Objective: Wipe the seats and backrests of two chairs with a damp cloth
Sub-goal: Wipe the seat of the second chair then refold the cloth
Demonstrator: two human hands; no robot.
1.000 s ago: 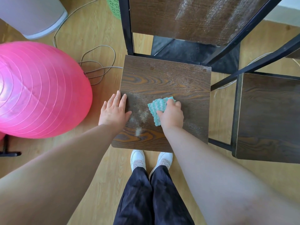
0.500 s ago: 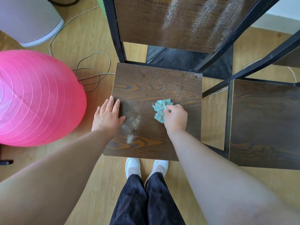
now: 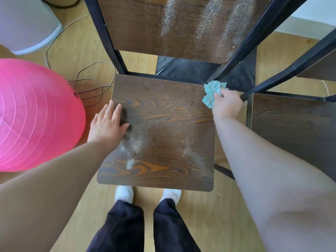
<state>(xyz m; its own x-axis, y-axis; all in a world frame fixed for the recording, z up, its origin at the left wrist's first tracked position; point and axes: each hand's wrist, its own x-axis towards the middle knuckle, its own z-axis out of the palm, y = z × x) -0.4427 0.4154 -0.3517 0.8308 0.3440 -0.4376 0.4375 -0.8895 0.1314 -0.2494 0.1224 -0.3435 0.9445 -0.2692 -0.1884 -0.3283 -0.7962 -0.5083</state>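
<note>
A dark wood chair seat (image 3: 163,124) with a black metal frame stands right in front of me, with pale dust patches near its left and right sides. Its backrest (image 3: 145,26) rises at the top, streaked with dust on its right half. My left hand (image 3: 107,124) lies flat and open on the seat's left edge. My right hand (image 3: 227,104) grips a crumpled teal cloth (image 3: 211,93) at the seat's far right corner, by the frame post. A second chair seat (image 3: 294,128) stands to the right.
A big pink exercise ball (image 3: 36,113) sits on the wooden floor to the left. A loose beige cable (image 3: 87,84) coils between it and the chair. A white rounded appliance base (image 3: 27,24) stands at the top left. My white shoes (image 3: 125,193) are under the seat's front edge.
My right hand has swept the cloth from the middle of the seat to its far right corner. My left hand stays on the left edge. The view has tilted closer to the chair.
</note>
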